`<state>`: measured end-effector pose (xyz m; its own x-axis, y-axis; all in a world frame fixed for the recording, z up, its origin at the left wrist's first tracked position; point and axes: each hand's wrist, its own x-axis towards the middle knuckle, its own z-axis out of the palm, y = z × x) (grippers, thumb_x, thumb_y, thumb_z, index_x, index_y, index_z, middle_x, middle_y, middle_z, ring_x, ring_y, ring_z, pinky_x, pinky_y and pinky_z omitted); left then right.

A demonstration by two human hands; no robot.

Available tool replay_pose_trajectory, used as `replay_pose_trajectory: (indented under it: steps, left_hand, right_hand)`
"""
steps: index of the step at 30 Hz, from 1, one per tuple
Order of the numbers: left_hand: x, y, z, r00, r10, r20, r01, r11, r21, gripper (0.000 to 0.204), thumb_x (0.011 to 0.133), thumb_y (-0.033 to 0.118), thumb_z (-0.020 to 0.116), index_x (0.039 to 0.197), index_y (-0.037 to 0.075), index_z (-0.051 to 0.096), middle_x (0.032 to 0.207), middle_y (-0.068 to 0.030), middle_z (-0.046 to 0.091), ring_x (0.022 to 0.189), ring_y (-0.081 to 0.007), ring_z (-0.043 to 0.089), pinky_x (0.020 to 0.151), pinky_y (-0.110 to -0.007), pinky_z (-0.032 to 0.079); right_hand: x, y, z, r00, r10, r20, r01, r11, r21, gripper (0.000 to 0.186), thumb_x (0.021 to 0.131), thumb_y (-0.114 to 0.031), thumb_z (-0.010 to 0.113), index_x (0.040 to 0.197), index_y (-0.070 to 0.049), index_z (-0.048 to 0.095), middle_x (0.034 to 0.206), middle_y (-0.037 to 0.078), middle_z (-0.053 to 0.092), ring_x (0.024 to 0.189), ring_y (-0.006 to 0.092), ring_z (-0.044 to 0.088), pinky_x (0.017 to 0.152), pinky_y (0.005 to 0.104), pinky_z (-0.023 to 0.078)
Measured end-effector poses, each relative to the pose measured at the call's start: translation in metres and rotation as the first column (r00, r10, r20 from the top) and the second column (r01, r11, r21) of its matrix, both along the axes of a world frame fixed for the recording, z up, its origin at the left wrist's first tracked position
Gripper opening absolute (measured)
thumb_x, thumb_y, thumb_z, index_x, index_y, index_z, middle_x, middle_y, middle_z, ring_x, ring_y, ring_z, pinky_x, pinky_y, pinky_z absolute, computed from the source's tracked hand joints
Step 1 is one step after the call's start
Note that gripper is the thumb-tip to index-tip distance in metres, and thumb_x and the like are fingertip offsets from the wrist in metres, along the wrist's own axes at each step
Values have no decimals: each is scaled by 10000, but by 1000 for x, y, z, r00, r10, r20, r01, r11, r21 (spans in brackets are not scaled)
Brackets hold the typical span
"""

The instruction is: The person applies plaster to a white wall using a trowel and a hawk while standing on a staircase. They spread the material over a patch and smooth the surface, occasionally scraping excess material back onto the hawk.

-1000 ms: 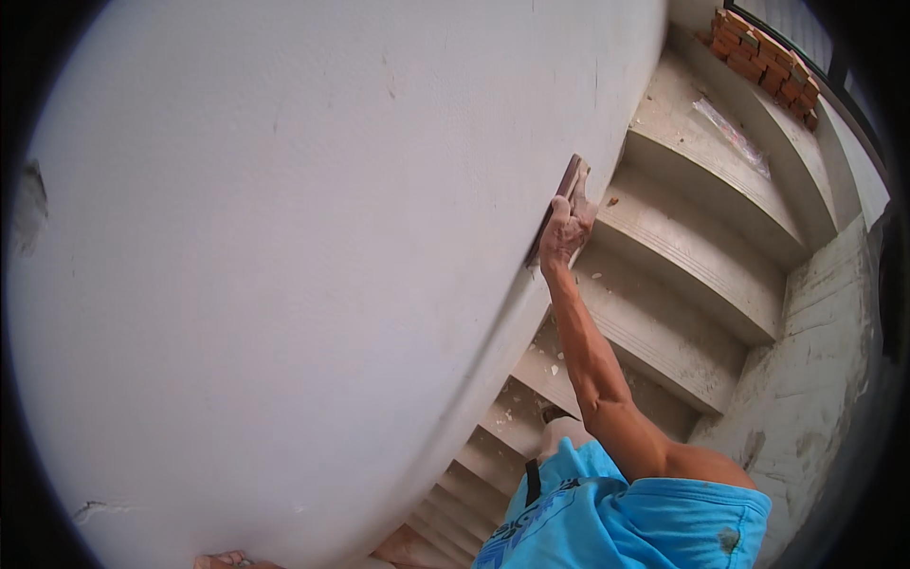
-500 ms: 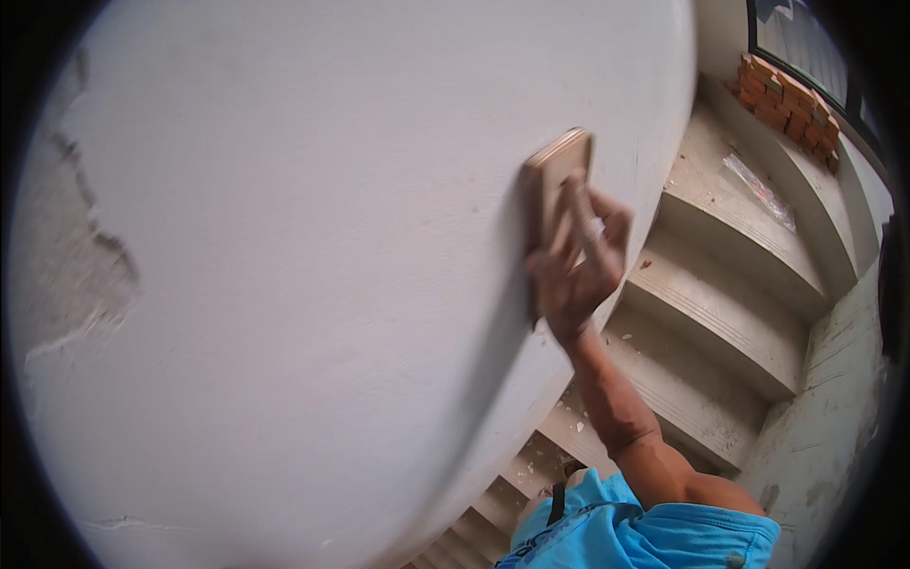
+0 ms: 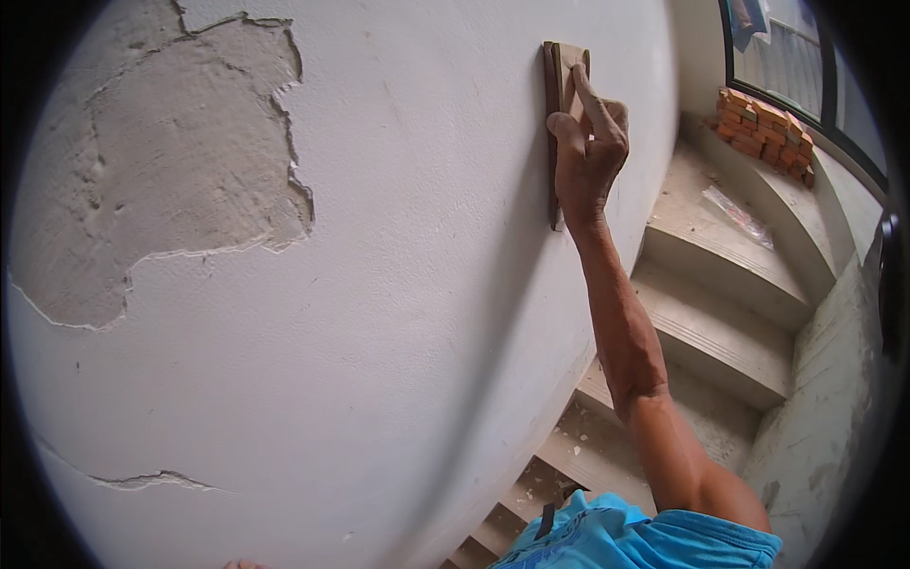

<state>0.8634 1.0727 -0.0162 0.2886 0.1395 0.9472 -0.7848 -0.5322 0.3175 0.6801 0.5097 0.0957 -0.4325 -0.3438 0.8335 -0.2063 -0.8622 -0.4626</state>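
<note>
My right hand is closed around a wooden sanding block, its thumb on the near side and its fingers over the back. The block is long and narrow, with a darker brown layer on the side toward the wall. It stands nearly upright against the white plastered wall, high on the right part of it. What appears to be the fingertips of my left hand barely shows at the bottom edge; the rest is out of the picture.
On the left, a rough grey patch with ragged edges breaks the white coat, and a crack runs below it. Concrete stairs curve along the right, with debris and a plastic wrapper. Stacked red bricks sit by a window.
My right hand has slid the sanding block upward along the wall, and my arm is straighter. The view has shifted, bringing more of the grey patch in at left.
</note>
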Motion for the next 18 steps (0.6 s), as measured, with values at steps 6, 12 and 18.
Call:
replay_pose_trajectory:
  steps: [6,12,18]
  left_hand:
    - [-12,-12,16,987,-83,-140,90,995,46,203,941,163,660,908,-31,612,764,-118,586,643,-219,532,560,-341,467]
    - [1,5,6,986,-132,-104,136,990,29,302,910,150,702,1034,-111,613,947,-186,651,839,-263,615,757,-396,520]
    - [-3,6,-7,952,-96,-290,57,988,-140,378,904,150,705,1121,-142,604,1078,-253,666,989,-305,651,852,-427,536]
  right_hand:
    - [49,107,-61,993,-94,-71,58,914,-401,389,836,-195,738,1214,-111,700,1100,147,670,976,260,600,878,412,462]
    - [16,28,63,984,-164,-75,133,940,-316,444,852,-202,680,1291,-139,658,997,139,596,925,259,551,774,429,471]
    - [32,43,68,979,-199,-52,156,882,-445,401,866,-169,658,1260,-98,655,1000,134,608,947,278,561,785,422,464]
